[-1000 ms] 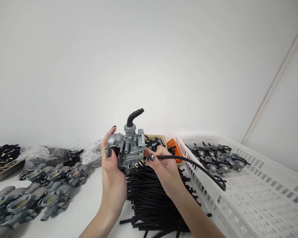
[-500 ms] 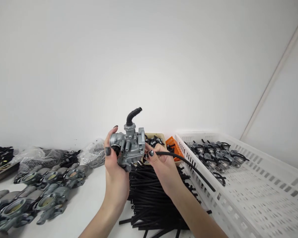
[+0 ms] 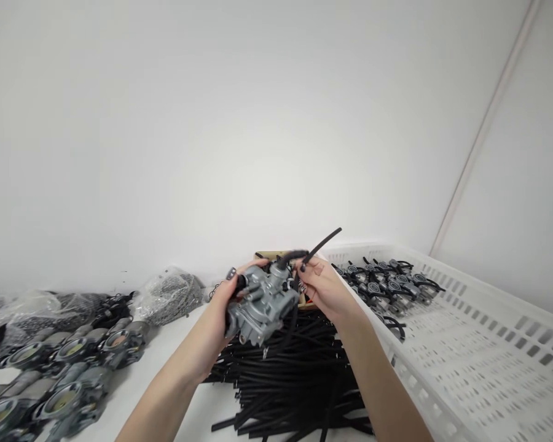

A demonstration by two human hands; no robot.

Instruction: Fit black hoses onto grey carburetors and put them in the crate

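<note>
A grey metal carburetor (image 3: 260, 307) is gripped at its left side by my left hand (image 3: 223, 313), above a pile of black hoses. A short bent black tube (image 3: 291, 258) sticks out of its top toward the right. My right hand (image 3: 322, 283) pinches a thin black hose (image 3: 322, 245) beside that tube. One end of the hose points up and right; its lower part seems to hang behind the carburetor, where it is partly hidden.
Black hoses (image 3: 290, 393) lie piled below my hands. A white perforated crate (image 3: 470, 344) at the right holds several carburetors. More carburetors (image 3: 74, 350) stand at the left, near plastic bags of parts (image 3: 168, 294). A small box (image 3: 270, 253) sits behind my hands.
The carburetor has turned and tilted, its top tube now pointing right. My right hand has moved up to that tube, and the hose end now points upward. The view has shifted slightly right.
</note>
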